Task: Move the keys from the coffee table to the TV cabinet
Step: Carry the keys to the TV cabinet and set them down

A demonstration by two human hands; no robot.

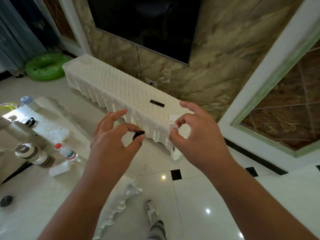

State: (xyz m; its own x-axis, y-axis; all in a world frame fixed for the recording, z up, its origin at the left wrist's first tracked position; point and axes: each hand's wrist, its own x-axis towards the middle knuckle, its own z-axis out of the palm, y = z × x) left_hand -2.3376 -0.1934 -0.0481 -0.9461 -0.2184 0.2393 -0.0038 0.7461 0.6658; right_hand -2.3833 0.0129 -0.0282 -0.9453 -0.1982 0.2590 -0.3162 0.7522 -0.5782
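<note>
Two things mid-carry: left hand fingers pinch a black fob, right hand fingers a white tag; next, probably setting both on the TV cabinet at twelve o'clock.

Black fob left, white fob right

Two hands meet near the centre: the left hand and the right hand. There are two key fobs: one black fob pinched by the left and one white fob pinched by the right. One television is at 12 o'clock. One cabinet at 11 o'clock bears one remote and one white card. One swim ring lies at 10 o'clock. One table at 9 o'clock carries two bottles: a blue-capped bottle and a red-capped bottle. One shoe is at 6 o'clock.
</note>
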